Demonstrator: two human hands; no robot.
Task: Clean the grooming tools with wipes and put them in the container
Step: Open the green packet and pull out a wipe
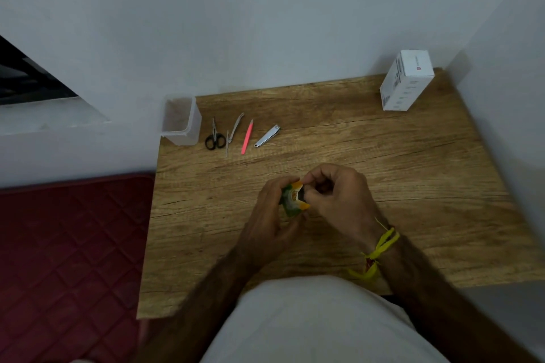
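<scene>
A small green and orange wipe packet [295, 199] is held above the middle of the wooden table [383, 174]. My left hand [272, 215] grips it from the left, and my right hand [333, 194] pinches its top edge. Along the table's far left lie small black-handled scissors [214, 138], a thin metal tool [234, 132], a pink stick [247, 137] and a silver nail clipper [267, 136]. A clear plastic container [181, 121] stands open at the far left corner, beside the scissors.
A white cardboard box [405, 82] stands at the table's far right corner against the wall. A dark red quilted mat [67, 244] lies left of the table. The table's near edge meets my white-clothed lap [309, 324].
</scene>
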